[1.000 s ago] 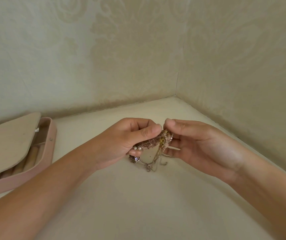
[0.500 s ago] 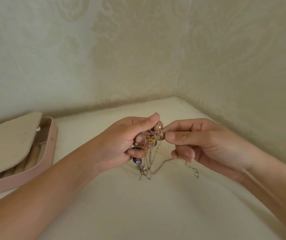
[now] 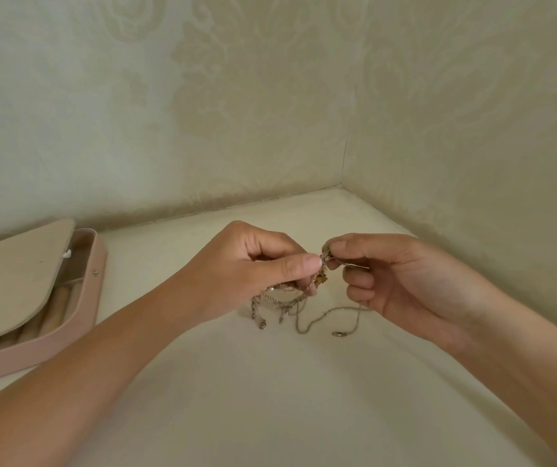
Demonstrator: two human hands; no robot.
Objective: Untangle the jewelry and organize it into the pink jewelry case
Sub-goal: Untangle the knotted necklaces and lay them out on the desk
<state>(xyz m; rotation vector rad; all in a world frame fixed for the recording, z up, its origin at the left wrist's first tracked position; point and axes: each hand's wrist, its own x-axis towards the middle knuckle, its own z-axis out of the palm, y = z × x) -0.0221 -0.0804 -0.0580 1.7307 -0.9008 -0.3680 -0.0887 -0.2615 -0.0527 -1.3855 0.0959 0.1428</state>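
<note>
A tangled clump of gold and silver jewelry (image 3: 321, 279) hangs between my two hands above the cream surface. My left hand (image 3: 257, 267) pinches the clump with thumb and fingers. From the right, my right hand (image 3: 395, 281) nips its top with thumb and forefinger. Loose chains (image 3: 307, 318) droop below, and one ends in a small clasp (image 3: 337, 334) near the surface. The pink jewelry case (image 3: 78, 318) lies open at the left edge, with its beige inner flap (image 3: 17, 281) tilted over ring rolls.
Patterned cream walls (image 3: 270, 112) meet in a corner (image 3: 343, 183) just behind my hands. The cream tabletop (image 3: 270, 399) runs forward between my forearms. The case sits close to my left forearm.
My hands have drawn slightly apart and the clump has stretched between them. A long chain with a clasp now trails down under my right hand.
</note>
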